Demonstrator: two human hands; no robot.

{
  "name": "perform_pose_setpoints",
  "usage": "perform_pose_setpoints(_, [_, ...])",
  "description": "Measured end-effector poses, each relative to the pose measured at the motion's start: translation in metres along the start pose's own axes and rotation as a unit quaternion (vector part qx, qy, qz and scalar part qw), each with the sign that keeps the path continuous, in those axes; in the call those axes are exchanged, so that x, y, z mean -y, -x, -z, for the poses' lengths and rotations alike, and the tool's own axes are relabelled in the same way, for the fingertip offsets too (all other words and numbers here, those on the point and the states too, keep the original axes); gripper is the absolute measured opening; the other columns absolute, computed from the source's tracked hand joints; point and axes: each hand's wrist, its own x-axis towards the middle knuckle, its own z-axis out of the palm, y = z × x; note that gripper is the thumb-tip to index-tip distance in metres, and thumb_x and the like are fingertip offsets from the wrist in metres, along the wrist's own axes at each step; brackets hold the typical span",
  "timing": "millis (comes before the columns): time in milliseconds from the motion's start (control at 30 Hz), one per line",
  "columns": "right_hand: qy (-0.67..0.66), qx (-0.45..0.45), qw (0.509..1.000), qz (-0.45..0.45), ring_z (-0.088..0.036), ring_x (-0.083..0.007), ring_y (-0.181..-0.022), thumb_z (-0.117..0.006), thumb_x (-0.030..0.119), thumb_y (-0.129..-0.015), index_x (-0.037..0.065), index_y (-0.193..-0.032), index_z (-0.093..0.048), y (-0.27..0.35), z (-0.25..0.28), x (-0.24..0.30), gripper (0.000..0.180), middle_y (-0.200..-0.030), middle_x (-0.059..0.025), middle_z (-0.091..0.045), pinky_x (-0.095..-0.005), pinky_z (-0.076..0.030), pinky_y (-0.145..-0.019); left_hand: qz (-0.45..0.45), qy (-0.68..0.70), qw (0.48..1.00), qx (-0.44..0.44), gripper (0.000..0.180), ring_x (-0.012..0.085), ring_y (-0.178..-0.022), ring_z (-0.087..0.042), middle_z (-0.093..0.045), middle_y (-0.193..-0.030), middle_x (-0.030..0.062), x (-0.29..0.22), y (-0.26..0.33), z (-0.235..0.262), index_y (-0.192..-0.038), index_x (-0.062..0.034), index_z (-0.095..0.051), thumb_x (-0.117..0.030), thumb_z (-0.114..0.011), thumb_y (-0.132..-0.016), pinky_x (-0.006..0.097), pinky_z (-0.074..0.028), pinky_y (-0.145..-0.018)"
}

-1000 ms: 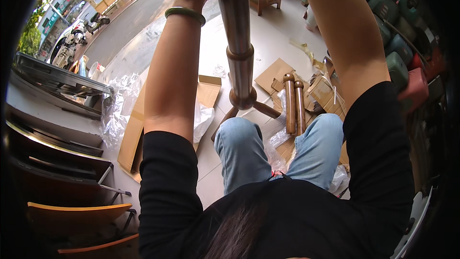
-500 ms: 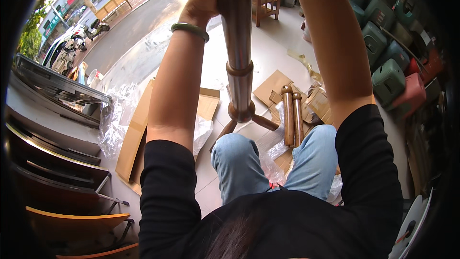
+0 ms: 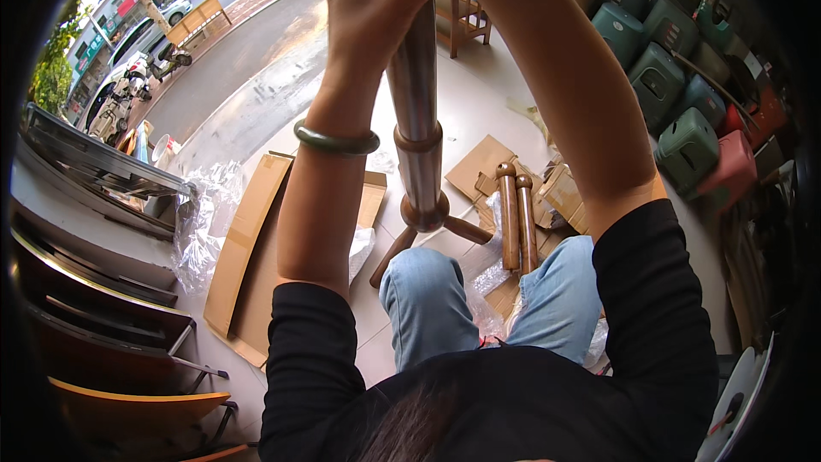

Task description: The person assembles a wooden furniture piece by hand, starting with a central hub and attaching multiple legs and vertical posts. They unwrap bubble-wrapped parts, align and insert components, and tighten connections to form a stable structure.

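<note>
A tall, shiny brown wooden post [image 3: 415,94] with turned rings rises toward me, standing upright on splayed legs [image 3: 468,229]. My left hand [image 3: 372,4] is wrapped round its upper part near the top edge of the picture, the thumb crossing to the right. A green bangle is on that wrist. My right forearm [image 3: 547,43] reaches up to the same end of the post, but the right hand lies beyond the picture's edge. Two loose brown wooden rods with ball ends [image 3: 509,222] lie on cardboard by my right knee.
An opened cardboard box [image 3: 244,248] and clear plastic wrap [image 3: 205,227] lie at the left, beside stacked folding tables or panels [image 3: 141,389]. Green and red plastic stools [image 3: 688,145] crowd the right. Ahead stands a wooden stool [image 3: 462,21], with the street beyond.
My left hand has shifted its grip and turned, its back now facing more toward me. The right forearm has swung left across the top of the post. The post's upper end has moved slightly left.
</note>
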Motion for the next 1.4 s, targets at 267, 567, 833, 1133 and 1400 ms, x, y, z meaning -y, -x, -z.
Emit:
perform_pose_setpoints(267, [-0.227,0.213,0.949,-0.043,-0.064,-0.0295,-0.102,-0.081,0.032,-0.078,0.002,-0.14,-0.038,-0.027,0.022,-0.017,0.081,-0.111,-0.0175,-0.063,-0.0416,-0.052,-0.096,0.077,0.315,0.905,0.275,0.068,0.0261,-0.099,-0.066,-0.066,-0.106,0.0136,0.031,-0.039,0.023,-0.131,-0.0021,-0.051,-0.032,-0.074,-0.075,0.038,-0.054,-0.09])
perform_pose_setpoints(567, [-0.17,0.074,0.981,-0.058,-0.066,-0.0252,-0.094,-0.084,0.033,-0.075,-0.001,-0.115,-0.049,-0.011,0.003,-0.008,0.063,-0.103,-0.0183,-0.064,-0.0338,-0.058,-0.078,0.061,0.143,0.988,-0.009,0.068,0.0264,-0.091,-0.068,-0.066,-0.1,0.0152,0.006,-0.013,0.008,-0.121,0.0014,-0.048,-0.035,-0.081,-0.074,0.039,-0.054,-0.088])
perform_pose_setpoints(833, [-0.084,0.082,0.993,-0.033,-0.066,-0.0257,-0.098,-0.086,0.026,-0.071,-0.004,-0.132,-0.04,-0.021,0.006,0.001,0.082,-0.104,-0.0191,-0.064,-0.0331,-0.056,-0.084,0.06,0.036,0.997,-0.025,0.048,0.0235,-0.082,-0.069,-0.069,-0.084,0.0124,-0.002,-0.03,-0.003,-0.095,0.0003,-0.061,-0.026,-0.086,-0.064,0.033,-0.054,-0.08])
perform_pose_setpoints(1133, [-0.224,0.138,0.956,-0.132,-0.067,-0.0242,-0.099,-0.083,0.027,-0.072,-0.005,-0.124,-0.051,-0.032,0.007,-0.004,0.069,-0.106,-0.018,-0.066,-0.0339,-0.056,-0.085,0.112,0.078,0.991,0.0,0.05,0.0249,-0.09,-0.068,-0.067,-0.096,0.0133,-0.014,-0.022,0.0,-0.104,0.0015,-0.057,-0.026,-0.08,-0.069,0.035,-0.052,-0.084])
perform_pose_setpoints(1400, [-0.063,0.121,0.99,-0.044,-0.066,-0.0279,-0.103,-0.086,0.042,-0.067,-0.005,-0.129,-0.046,-0.028,0.008,-0.015,0.087,-0.111,-0.0221,-0.064,-0.0355,-0.054,-0.091,0.091,0.096,0.991,-0.017,0.053,0.0255,-0.082,-0.068,-0.068,-0.089,0.0109,-0.004,-0.026,-0.004,-0.103,-0.0028,-0.06,-0.023,-0.085,-0.062,0.034,-0.054,-0.078])
